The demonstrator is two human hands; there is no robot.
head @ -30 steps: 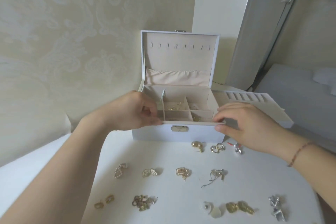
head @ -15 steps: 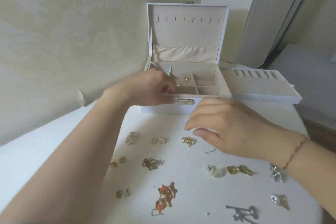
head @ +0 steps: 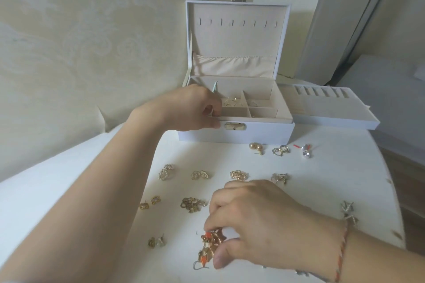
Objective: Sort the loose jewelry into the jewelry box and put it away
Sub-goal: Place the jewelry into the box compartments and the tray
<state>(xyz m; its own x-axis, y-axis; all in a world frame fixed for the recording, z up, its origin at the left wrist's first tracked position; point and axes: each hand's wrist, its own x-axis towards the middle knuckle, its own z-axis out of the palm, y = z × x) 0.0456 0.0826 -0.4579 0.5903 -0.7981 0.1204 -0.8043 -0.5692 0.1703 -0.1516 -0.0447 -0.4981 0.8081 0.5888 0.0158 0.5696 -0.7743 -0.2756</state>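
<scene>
Cream wallpaper with a faint floral pattern rises behind a white desk (head: 345, 190) scattered with loose jewelry. At the far side of the desk stands a white jewelry box (head: 236, 108), its lid upright and lined in beige, with a row of small hooks and a gathered pocket. Inside, a grid of compartments holds a few thin gold rings (head: 231, 102). A removable ring tray (head: 326, 108) sits just beside the box on the right.

A person's left hand (head: 195, 108) grips the near left edge of the box, fingers curled over the rim and thumb against the front wall, near the gold clasp (head: 235, 126).

The right hand (head: 257, 220) is at the near part of the desk, thumb and fingers pinching a gold and orange earring (head: 210, 244) that lies on the surface. A braided red bracelet (head: 342, 253) circles that wrist.

Elsewhere on the desk lie a gold ball stud (head: 256, 147), a pair of silver hoops (head: 281, 150), a clear crystal piece (head: 306, 150), pearl-edged earrings (head: 166, 171), a tangled gold chain (head: 192, 204) and small gold studs (head: 150, 202), all well apart from the box.
</scene>
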